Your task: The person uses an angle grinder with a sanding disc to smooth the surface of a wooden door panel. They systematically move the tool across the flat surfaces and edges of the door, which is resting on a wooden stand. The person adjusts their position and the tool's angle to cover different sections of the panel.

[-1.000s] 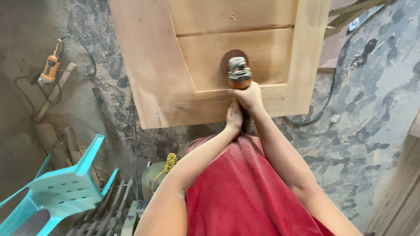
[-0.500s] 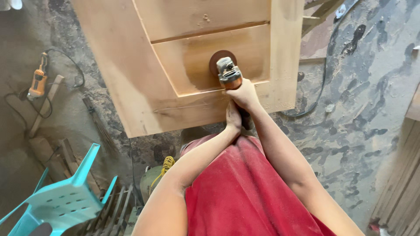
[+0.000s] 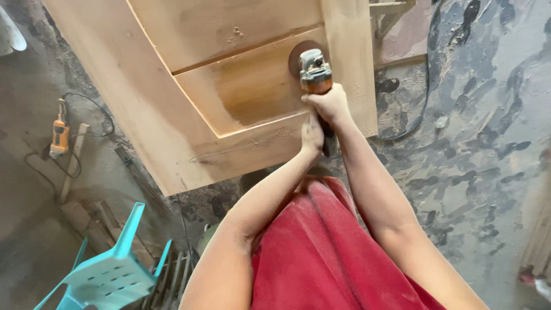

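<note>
A pale wooden panelled door lies flat in front of me. Both my hands grip an orange and grey disc sander: my right hand wraps the body just behind the head, and my left hand holds the dark rear handle below it. The brown sanding disc rests on the recessed panel near the door's right stile.
A turquoise plastic chair stands at lower left. An orange power tool with its cord lies on the dusty floor at left. A black cable runs over the mottled grey floor at right. Wooden strips lie by the chair.
The sander has slid right across the recessed panel toward the right stile. My view has shifted, so the door now appears tilted and further left.
</note>
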